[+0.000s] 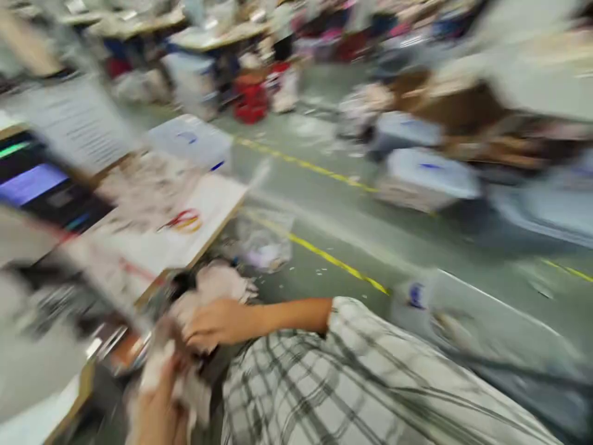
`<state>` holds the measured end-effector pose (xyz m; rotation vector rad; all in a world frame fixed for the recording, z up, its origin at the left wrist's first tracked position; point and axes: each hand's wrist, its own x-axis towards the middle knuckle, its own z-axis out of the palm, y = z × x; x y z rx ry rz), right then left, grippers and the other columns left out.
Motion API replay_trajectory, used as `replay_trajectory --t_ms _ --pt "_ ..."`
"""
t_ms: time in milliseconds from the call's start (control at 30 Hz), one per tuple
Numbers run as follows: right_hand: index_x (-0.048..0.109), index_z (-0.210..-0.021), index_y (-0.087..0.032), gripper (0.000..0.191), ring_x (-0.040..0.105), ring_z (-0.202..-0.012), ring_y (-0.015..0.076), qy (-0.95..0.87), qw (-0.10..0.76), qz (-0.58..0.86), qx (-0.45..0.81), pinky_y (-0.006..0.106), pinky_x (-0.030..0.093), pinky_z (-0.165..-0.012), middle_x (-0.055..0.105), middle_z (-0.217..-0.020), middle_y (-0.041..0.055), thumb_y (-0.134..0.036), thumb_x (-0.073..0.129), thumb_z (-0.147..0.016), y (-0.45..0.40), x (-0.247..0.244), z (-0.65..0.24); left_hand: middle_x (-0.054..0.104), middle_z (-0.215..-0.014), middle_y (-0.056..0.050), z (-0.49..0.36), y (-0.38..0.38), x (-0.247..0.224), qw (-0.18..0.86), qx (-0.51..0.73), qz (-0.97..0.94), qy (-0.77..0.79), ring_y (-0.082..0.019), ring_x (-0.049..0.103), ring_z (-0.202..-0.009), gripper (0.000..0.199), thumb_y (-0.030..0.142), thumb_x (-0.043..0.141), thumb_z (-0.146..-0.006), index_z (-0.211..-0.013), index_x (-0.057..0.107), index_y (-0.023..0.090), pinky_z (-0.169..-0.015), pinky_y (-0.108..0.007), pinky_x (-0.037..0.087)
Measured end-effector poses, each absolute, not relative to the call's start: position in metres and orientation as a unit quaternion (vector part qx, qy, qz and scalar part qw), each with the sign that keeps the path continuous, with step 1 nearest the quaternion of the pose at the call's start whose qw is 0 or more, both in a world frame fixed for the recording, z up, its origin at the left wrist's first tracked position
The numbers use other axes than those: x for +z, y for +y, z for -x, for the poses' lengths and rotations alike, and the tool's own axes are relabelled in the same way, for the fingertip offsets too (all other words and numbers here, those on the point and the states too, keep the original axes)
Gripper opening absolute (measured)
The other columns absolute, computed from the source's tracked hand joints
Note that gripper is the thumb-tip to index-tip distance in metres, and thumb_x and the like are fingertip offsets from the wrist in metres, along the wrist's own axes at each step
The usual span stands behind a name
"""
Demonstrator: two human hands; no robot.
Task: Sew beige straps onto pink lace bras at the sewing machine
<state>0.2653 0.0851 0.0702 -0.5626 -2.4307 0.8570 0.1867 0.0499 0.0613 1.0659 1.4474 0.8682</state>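
Motion smears much of the view. My right hand [222,324] reaches in from the right, its fingers curled closed on a piece of pale pinkish cloth [225,281]. Lower down, my left hand [160,395] is closed on pale cloth too, close to the right hand. Brownish-pink fabric shows between the two hands; whether it is one piece or several I cannot tell. Both hands are in front of my body, beside the edge of a white worktable [213,198]. On that table lie scissors [185,220] with red and yellow handles, near a heap of small pale pieces [143,185].
At the left stand a dark panel with a lit screen [32,185] and a printed sheet [78,123]. A lidded plastic box [189,139] is behind the table. Clear bags, more bins [430,173] and yellow floor lines [324,253] lie to the right.
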Motion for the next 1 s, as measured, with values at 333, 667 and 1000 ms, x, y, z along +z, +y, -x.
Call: replay_trajectory --t_ms 333,667,1000 --pt "0.069 -0.105 -0.021 0.021 0.068 -0.09 0.0152 -0.845 0.317 0.241 0.356 0.027 0.051 -0.078 0.075 -0.097 0.0039 -0.029 0.05 -0.101 0.069 0.037 -0.217 0.063 -0.073 0.002 -0.086 -0.021 0.046 0.432 0.597 -0.196 0.647 -0.011 0.057 -0.068 0.03 0.044 0.078 -0.079 -0.078 0.068 0.016 -0.067 -0.021 0.045" --pt "0.071 -0.094 -0.022 0.014 0.064 -0.079 0.0133 -0.82 0.285 0.294 0.401 0.025 0.046 -0.07 0.073 -0.09 0.0018 -0.028 0.059 -0.095 0.076 0.028 -0.215 0.071 -0.077 -0.002 -0.082 -0.025 0.055 0.393 0.51 -0.267 0.717 -0.016 0.061 -0.071 0.023 0.038 0.073 -0.082 -0.088 0.077 0.015 -0.065 -0.023 0.047" --pt "0.067 -0.075 -0.017 0.006 0.047 -0.057 0.0075 -0.801 0.187 0.223 0.524 0.02 0.032 -0.055 0.055 -0.067 -0.0042 -0.012 0.065 -0.073 0.105 0.061 -0.21 0.07 -0.064 -0.003 -0.064 -0.017 0.075 0.363 0.472 -0.431 0.679 -0.02 0.062 -0.061 0.024 0.038 0.068 -0.082 -0.071 0.075 0.018 -0.059 -0.028 0.048"
